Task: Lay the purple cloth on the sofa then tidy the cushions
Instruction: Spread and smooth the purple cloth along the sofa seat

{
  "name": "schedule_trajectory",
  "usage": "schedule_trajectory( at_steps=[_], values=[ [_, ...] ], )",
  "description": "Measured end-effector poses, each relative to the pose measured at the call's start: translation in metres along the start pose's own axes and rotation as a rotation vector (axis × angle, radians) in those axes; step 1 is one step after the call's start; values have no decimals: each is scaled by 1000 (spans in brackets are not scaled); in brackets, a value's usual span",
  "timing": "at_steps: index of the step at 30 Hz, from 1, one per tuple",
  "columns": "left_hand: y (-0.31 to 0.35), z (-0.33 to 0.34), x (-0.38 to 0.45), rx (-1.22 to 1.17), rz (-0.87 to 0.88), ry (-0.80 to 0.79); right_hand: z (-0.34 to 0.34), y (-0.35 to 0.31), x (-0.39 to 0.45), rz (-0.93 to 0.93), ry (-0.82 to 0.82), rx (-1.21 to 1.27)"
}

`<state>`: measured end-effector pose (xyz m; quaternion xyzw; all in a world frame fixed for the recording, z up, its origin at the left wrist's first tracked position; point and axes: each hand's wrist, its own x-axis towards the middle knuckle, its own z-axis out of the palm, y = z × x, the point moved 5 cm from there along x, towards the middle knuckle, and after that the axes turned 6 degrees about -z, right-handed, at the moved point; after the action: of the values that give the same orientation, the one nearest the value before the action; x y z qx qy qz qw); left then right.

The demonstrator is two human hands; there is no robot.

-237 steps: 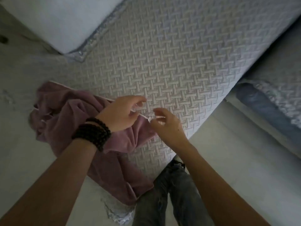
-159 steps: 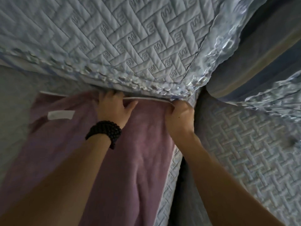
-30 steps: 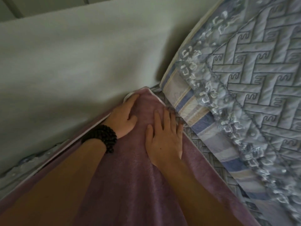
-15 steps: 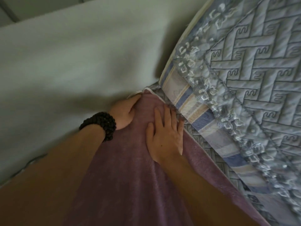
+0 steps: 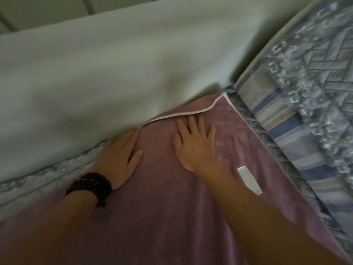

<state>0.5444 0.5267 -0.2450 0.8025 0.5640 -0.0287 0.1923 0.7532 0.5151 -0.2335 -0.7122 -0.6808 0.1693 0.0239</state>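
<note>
The purple cloth (image 5: 172,197) lies spread flat over the sofa seat, its white-piped far edge folded slightly against the pale sofa back (image 5: 114,64). A white label (image 5: 249,180) shows on the cloth at the right. My left hand (image 5: 119,157), with a dark bead bracelet at the wrist, rests flat on the cloth's left edge, fingertips at the seam under the sofa back. My right hand (image 5: 194,142) lies flat and spread on the cloth near its far corner. A quilted blue cushion (image 5: 309,77) with lace trim leans at the right.
A quilted blue-grey sofa cover (image 5: 282,161) shows in a strip between the cloth and the cushion. A lace-edged cover strip (image 5: 42,180) runs along the left below the sofa back. Tiled wall shows at top left.
Both hands have slid back toward me along the cloth. The left hand has come out of the corner and lies flat on the cloth's left edge; the label has come into view.
</note>
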Motion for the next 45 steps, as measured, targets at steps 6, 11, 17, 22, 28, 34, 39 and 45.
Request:
schedule_trajectory(
  at_steps=[6, 11, 17, 22, 28, 34, 39, 45],
  values=[
    [-51, -31, -38, -168, -49, 145, 33, -97, -15, -167, -92, 20],
    [-108, -50, -82, -210, -186, 105, 35, -171, -26, -324, -91, -52],
    [-140, -45, -110, -235, -222, -196, 36, -225, -18, -449, -194, -53],
    [-163, -60, -110, -316, -424, -43, 29, -235, -15, -435, -163, -140],
    [-166, -66, -112, -33, -461, 415, 52, -266, -12, -398, -134, -42],
    [-174, -16, -136, 5, -257, 155, 89, -230, -30, -429, -221, -130],
    [-219, -4, -185, 64, -371, 25, 106, -262, -49, -382, -242, -127],
    [-285, -10, -281, 72, -477, 17, 146, -371, -109, -527, -294, -74]
  ],
)
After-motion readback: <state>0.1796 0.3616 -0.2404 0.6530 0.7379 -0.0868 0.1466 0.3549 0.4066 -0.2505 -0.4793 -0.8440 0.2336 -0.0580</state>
